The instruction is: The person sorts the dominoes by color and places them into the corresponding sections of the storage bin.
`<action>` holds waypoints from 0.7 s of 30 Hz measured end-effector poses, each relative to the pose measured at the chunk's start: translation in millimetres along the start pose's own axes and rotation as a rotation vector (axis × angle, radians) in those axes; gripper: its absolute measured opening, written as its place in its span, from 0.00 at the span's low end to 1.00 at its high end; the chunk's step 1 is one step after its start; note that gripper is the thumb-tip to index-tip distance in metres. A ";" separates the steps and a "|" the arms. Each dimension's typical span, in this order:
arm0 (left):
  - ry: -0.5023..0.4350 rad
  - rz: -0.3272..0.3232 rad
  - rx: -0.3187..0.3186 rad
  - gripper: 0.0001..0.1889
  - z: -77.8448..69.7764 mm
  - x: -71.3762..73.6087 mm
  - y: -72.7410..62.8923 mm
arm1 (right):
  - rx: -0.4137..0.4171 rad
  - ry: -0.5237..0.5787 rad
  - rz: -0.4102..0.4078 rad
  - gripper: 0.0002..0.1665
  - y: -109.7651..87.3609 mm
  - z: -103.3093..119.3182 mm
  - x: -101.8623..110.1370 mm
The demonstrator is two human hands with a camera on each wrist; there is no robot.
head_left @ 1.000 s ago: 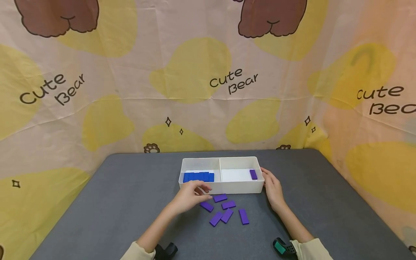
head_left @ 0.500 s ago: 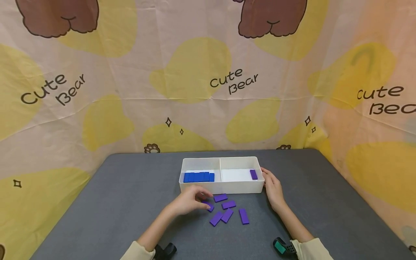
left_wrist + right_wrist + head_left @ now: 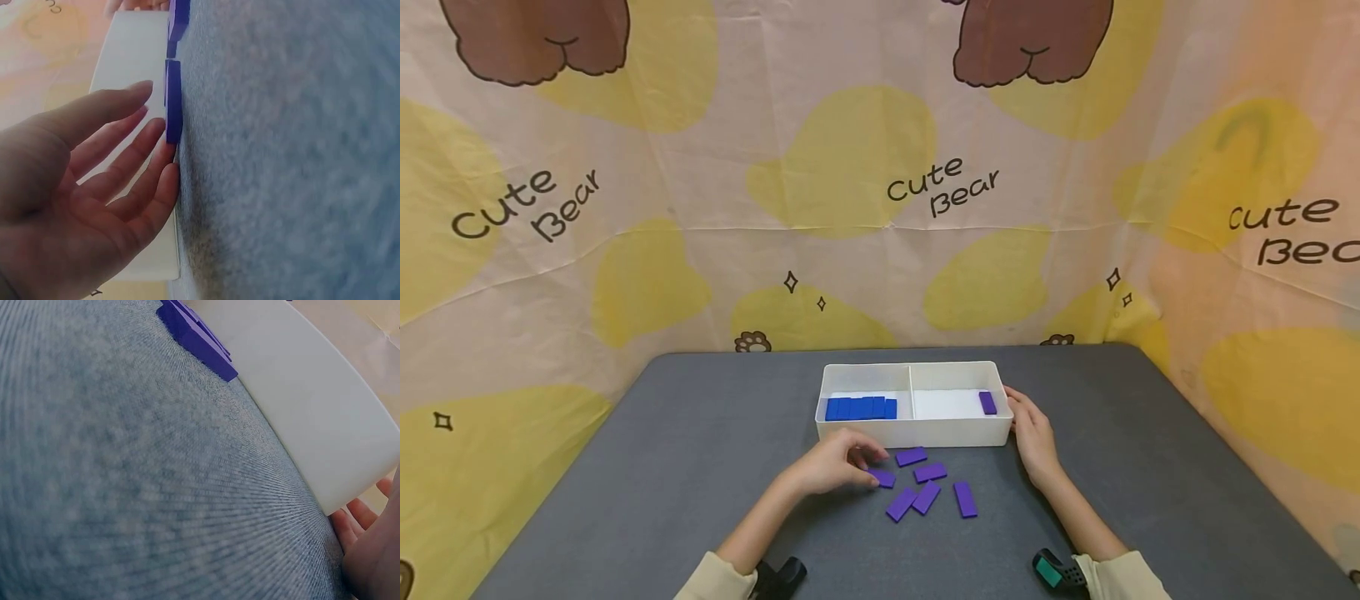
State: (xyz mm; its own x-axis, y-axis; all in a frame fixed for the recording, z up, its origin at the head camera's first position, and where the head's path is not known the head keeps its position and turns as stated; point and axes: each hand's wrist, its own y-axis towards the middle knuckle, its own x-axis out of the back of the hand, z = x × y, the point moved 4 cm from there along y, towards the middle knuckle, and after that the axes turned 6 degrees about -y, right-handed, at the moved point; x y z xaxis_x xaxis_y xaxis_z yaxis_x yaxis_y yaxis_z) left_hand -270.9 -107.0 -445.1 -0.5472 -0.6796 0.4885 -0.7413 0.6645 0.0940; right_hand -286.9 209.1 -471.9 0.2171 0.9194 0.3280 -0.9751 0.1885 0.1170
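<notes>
My left hand [image 3: 842,460] is low over the table in front of a white two-part box [image 3: 917,433]. Its fingertips are right at the near end of a purple block [image 3: 174,103], and the thumb stands apart from the fingers. In the head view that same purple block [image 3: 883,478] is partly covered by the hand. Against the box's right end rest the fingers of my right hand [image 3: 1033,437], lightly bent. The right wrist view shows only part of this hand [image 3: 372,550], beside the box corner.
Several more purple blocks [image 3: 965,500] lie scattered on the grey table [image 3: 715,433] before the box. A row of blue blocks [image 3: 861,408] sits in the left compartment, and one purple block [image 3: 987,403] in the right. A printed cloth [image 3: 850,167] hangs behind.
My left hand has come down slightly toward the table and onto the nearest purple block, which has turned to lie more nearly sideways. The right hand stays at the box's end.
</notes>
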 end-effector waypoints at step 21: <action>-0.102 0.173 0.101 0.25 5.1 -3.7 -5.6 | 0.003 -0.008 0.009 0.31 0.8 -1.0 0.0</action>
State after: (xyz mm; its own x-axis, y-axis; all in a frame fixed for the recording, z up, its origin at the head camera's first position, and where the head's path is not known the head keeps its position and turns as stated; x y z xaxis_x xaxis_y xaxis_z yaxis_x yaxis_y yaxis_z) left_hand -266.7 -109.8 -451.8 -0.7019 -0.5898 0.3994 -0.6658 0.7425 -0.0735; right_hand -287.7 209.6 -472.7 0.2090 0.9183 0.3361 -0.9768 0.1795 0.1169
